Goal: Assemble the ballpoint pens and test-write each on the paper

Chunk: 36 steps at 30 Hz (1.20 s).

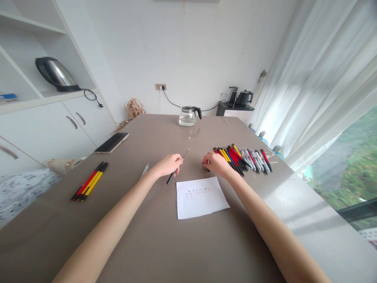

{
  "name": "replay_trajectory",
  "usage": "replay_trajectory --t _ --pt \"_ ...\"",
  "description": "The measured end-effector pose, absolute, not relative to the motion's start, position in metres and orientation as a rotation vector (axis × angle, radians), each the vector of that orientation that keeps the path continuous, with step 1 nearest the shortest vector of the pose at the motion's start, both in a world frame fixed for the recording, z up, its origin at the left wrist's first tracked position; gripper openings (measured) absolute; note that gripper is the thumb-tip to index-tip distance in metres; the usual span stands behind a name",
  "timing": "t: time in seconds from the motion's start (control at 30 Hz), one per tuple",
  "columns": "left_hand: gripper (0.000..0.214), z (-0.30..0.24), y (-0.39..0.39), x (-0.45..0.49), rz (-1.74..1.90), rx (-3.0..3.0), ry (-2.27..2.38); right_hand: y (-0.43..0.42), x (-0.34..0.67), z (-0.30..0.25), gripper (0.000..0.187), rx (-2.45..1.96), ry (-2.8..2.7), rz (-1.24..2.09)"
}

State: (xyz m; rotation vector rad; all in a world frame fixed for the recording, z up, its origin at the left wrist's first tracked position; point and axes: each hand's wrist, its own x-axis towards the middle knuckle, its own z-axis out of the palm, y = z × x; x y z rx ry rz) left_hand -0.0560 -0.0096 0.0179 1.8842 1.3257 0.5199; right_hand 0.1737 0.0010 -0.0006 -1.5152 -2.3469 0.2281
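My left hand (170, 165) is closed around a dark pen (170, 179). A thin, pale-tipped rod, like a bare refill, sticks out at the pen's far end. My right hand (217, 162) is pinched shut just above the table, left of a row of pens (238, 160). A small dark bit shows at its fingertips, too hidden to name. Between and below my hands lies a white sheet of paper (202, 208) with several short lines of handwriting. A clear grey pen part (144, 171) lies beside my left wrist, partly covered by the forearm.
Several red and yellow pens (90, 182) lie together at the left of the brown table (153, 243). A phone (112, 142) rests near the left edge. A glass pot with water (187, 118) stands at the far edge. White curtains (312, 70) hang on the right.
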Motion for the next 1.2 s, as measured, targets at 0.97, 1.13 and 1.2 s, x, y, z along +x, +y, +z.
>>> replay_trajectory --t 0.97,1.13,1.2 --pt "0.04 0.006 -0.013 -0.033 0.676 1.885 1.219 -0.008 0.149 -0.006 0.027 -1.943 -2.021 0.236" --pt "0.029 0.007 -0.012 -0.032 0.733 1.801 1.16 -0.011 0.146 -0.008 0.025 -2.021 -2.036 0.116" --pt "0.024 0.008 -0.01 -0.033 0.779 1.747 1.139 -0.011 0.147 -0.002 0.026 -2.007 -1.99 0.088"
